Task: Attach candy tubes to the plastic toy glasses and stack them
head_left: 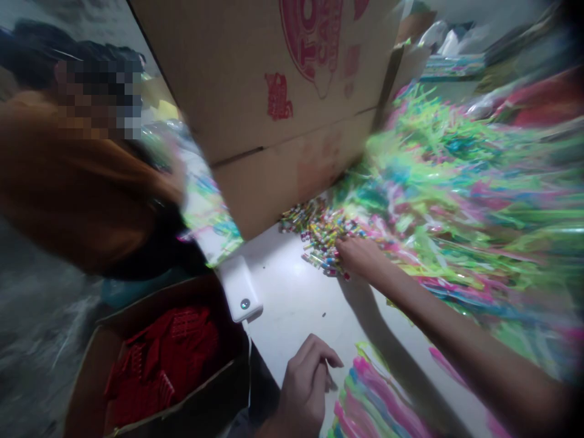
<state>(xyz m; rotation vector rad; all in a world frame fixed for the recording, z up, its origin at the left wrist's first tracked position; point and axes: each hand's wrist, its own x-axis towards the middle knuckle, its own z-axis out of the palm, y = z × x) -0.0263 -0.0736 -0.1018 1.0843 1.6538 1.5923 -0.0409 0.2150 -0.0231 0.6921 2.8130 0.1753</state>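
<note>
While the right hand (pixel 358 258) touches sticks (pixel 319 231), grip unclear, the white desk (pixel 283 292) runs beyond the empty, half-uncurled left hand (pixel 306 384) to a carton (pixel 237 91).

A white worktop (pixel 283 307) caught a soft, bright patch of light, and a long shadow fell across its right part. At the left stretched a dim grey floor (pixel 31 340), mottled with paler marks. A greyish wall (pixel 103 21) rose at the upper left, blurred.

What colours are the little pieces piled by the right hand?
The little pieces mix yellow, red, white and blue; see head view.
</note>
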